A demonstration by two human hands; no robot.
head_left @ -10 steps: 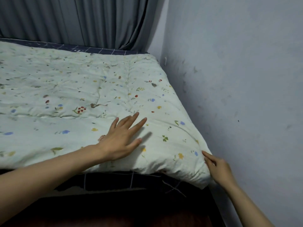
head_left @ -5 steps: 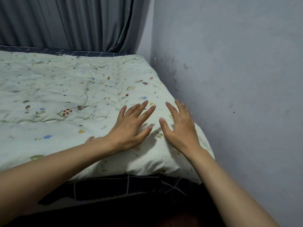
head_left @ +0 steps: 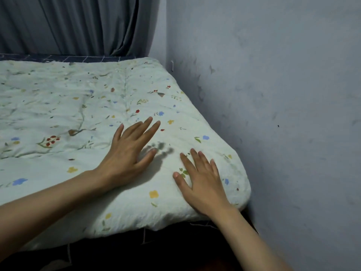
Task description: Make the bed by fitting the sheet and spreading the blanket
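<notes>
- The right hand (head_left: 203, 180) has come off the blanket's (head_left: 78, 106) near corner by the wall (head_left: 273, 94), where a second ago it was tucked at the edge, and now lies flat on top, fingers spread wide, holding nothing.
- It has also slid back toward the near edge compared with half a second ago, when it sat level with the left hand (head_left: 129, 153).
- The left hand stays flat on the blanket, open and fanned, gripping nothing; it has barely shifted.
- The blanket covers the bed, its right edge against the wall and its near corner rounded over the foot; the dark checked sheet (head_left: 88, 59) shows as a strip beyond it by the curtain (head_left: 78, 26) and in shadow below the near edge.
- This likely means the corner is set and the person is now smoothing: spreading looks close to done on this side, with creases left toward the middle.
</notes>
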